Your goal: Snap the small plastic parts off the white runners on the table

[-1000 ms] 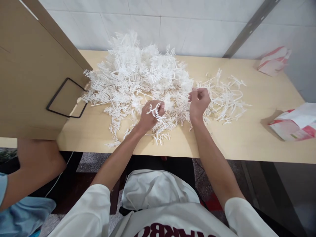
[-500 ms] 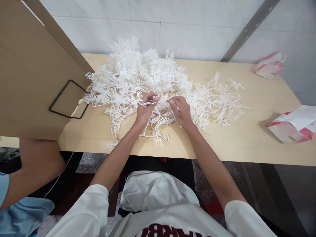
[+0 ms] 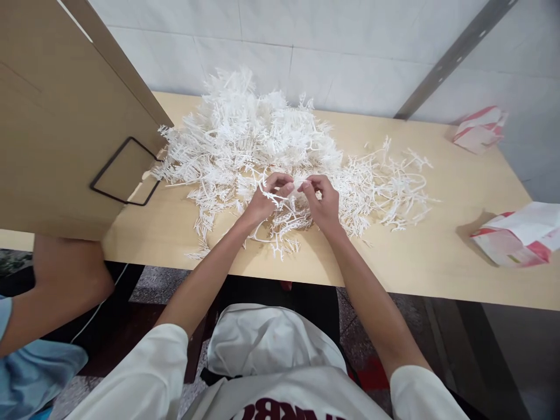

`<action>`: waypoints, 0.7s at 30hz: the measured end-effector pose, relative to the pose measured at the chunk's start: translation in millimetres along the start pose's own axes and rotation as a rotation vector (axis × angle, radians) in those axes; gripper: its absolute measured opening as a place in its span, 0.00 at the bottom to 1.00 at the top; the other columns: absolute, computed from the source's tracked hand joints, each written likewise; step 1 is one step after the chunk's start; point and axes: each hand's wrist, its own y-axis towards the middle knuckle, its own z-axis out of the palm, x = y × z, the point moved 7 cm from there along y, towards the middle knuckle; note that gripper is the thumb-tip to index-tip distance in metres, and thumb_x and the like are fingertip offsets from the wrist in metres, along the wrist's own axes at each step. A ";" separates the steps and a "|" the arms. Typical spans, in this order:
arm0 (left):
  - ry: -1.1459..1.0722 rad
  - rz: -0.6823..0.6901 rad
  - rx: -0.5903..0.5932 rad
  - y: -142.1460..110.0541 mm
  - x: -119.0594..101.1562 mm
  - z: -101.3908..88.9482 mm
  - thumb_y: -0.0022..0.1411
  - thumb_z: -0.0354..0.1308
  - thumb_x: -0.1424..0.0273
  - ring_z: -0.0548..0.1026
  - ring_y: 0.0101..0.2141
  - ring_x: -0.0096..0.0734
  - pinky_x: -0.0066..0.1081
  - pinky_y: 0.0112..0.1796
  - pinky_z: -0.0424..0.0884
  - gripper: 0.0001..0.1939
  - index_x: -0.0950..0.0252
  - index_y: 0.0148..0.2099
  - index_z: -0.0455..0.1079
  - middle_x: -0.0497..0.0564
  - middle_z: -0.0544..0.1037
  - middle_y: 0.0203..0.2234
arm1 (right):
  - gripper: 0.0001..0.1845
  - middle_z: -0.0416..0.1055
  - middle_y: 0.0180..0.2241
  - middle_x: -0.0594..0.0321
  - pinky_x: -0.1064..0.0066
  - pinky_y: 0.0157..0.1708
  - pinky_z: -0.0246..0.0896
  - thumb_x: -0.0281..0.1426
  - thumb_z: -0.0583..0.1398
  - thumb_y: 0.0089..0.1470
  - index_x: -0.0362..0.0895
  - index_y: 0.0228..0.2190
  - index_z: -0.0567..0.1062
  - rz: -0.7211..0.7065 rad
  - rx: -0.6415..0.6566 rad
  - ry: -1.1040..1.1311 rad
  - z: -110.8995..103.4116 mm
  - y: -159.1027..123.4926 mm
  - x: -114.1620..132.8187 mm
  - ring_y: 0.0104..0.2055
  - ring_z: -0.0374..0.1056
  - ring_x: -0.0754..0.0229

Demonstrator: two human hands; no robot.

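A thin white branching plastic piece (image 3: 265, 184) is in my left hand (image 3: 262, 203), whose thumb and fingers are closed round it. My right hand (image 3: 324, 204) is pinched just to the right, its fingertips close to the left ones. Whatever lies between the right fingertips is too small and white to make out. Both hands are over the front of a large heap of white branching plastic pieces (image 3: 258, 125). Thicker bare white stems (image 3: 400, 189) lie tangled at the heap's right side, and a few branches lie on the table below my hands.
A brown cardboard panel (image 3: 65, 128) stands on the left, with a black wire frame (image 3: 126, 172) at its lower edge. Behind it shows a co-worker's arm (image 3: 65, 291). Two red-and-white paper packets (image 3: 518, 236) stand on the wooden table (image 3: 437, 256) at right. A tiled wall closes the back.
My hands have come closer together, and the right fingertips now pinch near the left ones. The branching piece in my left hand has turned. The whole view has shifted slightly.
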 end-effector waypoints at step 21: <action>-0.205 0.038 -0.116 4.1 6.9 -9.8 0.49 0.70 0.64 0.69 0.33 0.21 0.23 0.34 0.67 0.23 0.60 0.46 0.69 0.45 0.68 0.32 | 0.14 0.75 0.31 0.63 0.70 0.32 0.63 0.44 0.61 0.56 0.46 0.33 0.76 -0.064 0.203 -0.055 18.2 0.2 4.7 0.30 0.68 0.64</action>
